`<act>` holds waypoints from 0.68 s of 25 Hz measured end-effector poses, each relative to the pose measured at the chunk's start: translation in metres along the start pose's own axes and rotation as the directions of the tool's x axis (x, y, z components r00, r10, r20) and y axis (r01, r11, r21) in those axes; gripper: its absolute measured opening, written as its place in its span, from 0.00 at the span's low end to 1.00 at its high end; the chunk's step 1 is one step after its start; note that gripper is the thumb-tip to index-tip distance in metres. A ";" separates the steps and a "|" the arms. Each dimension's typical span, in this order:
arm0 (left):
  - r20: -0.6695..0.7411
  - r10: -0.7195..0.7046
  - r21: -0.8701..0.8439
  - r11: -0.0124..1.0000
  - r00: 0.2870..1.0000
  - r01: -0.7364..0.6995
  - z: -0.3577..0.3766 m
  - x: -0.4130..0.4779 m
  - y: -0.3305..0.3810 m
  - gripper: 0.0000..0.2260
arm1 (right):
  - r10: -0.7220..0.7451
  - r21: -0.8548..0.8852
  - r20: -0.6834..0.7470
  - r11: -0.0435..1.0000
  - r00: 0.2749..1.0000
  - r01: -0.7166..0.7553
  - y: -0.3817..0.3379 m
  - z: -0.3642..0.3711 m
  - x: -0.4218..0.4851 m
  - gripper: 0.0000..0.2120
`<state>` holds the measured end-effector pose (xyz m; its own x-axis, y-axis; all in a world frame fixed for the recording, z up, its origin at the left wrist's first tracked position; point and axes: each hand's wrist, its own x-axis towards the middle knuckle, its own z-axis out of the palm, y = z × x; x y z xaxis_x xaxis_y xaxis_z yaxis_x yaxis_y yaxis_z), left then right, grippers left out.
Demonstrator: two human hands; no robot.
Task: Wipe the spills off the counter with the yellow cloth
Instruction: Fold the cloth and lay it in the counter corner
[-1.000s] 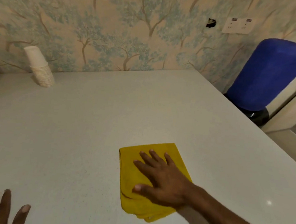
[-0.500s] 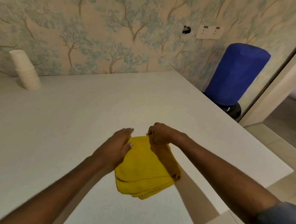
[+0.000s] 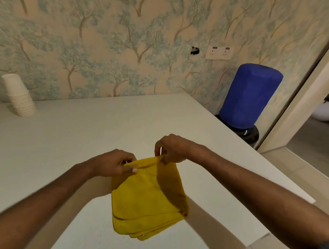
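Observation:
The folded yellow cloth [image 3: 146, 199] hangs above the white counter [image 3: 81, 130], held by its top edge. My left hand [image 3: 112, 165] pinches the left top corner. My right hand [image 3: 171, 150] pinches the right top corner a little higher. The cloth's lower folded layers droop toward the counter near its front edge. No spill shows on the counter surface.
A stack of white paper cups [image 3: 18, 94] stands at the back left by the wallpapered wall. A blue-covered water bottle on a dispenser [image 3: 247, 99] stands beyond the counter's right edge. A wall socket [image 3: 219, 52] sits above it. A doorway opens at the right.
The right hand lay flat on the cloth on the counter; both hands have since taken its top corners and raised it off the surface.

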<state>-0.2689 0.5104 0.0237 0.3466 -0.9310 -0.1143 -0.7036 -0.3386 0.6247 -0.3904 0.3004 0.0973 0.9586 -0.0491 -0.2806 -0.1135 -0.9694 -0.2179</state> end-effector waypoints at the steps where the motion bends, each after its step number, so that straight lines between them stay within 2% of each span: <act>1: 0.012 0.009 -0.050 0.999 1.000 -0.009 -0.003 -0.002 0.004 0.09 | -0.003 0.020 0.004 1.000 1.000 0.003 0.007 -0.006 -0.002 0.14; 4: 0.044 -0.017 -0.160 0.987 0.999 0.023 -0.004 -0.001 0.018 0.12 | -0.057 0.042 0.063 0.998 0.996 0.054 0.029 -0.021 -0.006 0.14; 7: 0.086 -0.063 -0.170 0.982 0.994 0.076 -0.009 0.015 0.036 0.18 | -0.152 0.027 0.118 0.988 0.981 0.150 0.054 -0.027 -0.006 0.14; 11: 0.090 -0.114 -0.185 0.974 0.989 0.129 -0.047 0.043 0.076 0.21 | -0.262 0.046 0.077 0.965 0.962 0.259 0.100 -0.064 -0.011 0.15; 13: 0.035 -0.117 -0.136 0.983 0.993 0.120 -0.069 0.064 0.103 0.21 | -0.299 0.030 0.027 0.954 0.954 0.298 0.131 -0.096 -0.010 0.14; 17: -0.228 -0.114 -0.057 0.993 0.967 0.104 -0.103 0.126 0.137 0.19 | -0.306 -0.037 -0.147 0.952 0.941 0.304 0.191 -0.160 0.013 0.16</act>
<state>-0.2579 0.3606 0.1745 0.5573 -0.8303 -0.0054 -0.6273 -0.4253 0.6524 -0.3578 0.0766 0.2013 0.9747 0.2155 -0.0600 0.1934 -0.9466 -0.2578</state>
